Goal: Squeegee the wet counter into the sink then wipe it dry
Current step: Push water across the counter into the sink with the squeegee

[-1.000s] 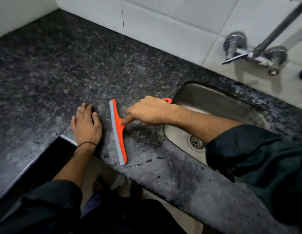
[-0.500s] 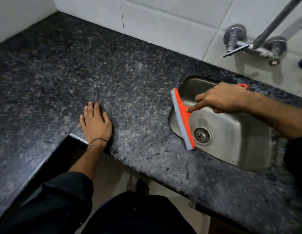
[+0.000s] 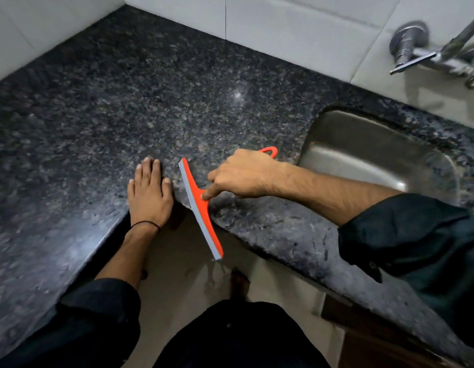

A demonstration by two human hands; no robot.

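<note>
My right hand grips the orange squeegee by its handle, index finger pressed on the blade's back. The grey-edged blade lies slanted at the inner corner of the dark speckled granite counter; its lower half hangs past the front edge over the floor. My left hand rests flat on the counter just left of the blade, fingers together. The steel sink sits to the right, behind my right forearm. Water drips from the blade's lower tip.
A chrome wall tap sticks out over the sink at the upper right. White wall tiles border the counter at the back and left. A wet patch shows on the floor below the blade.
The squeegee has come back left from over the sink's left edge to the counter's inner corner beside my left hand. The left hand has stayed flat on the counter.
</note>
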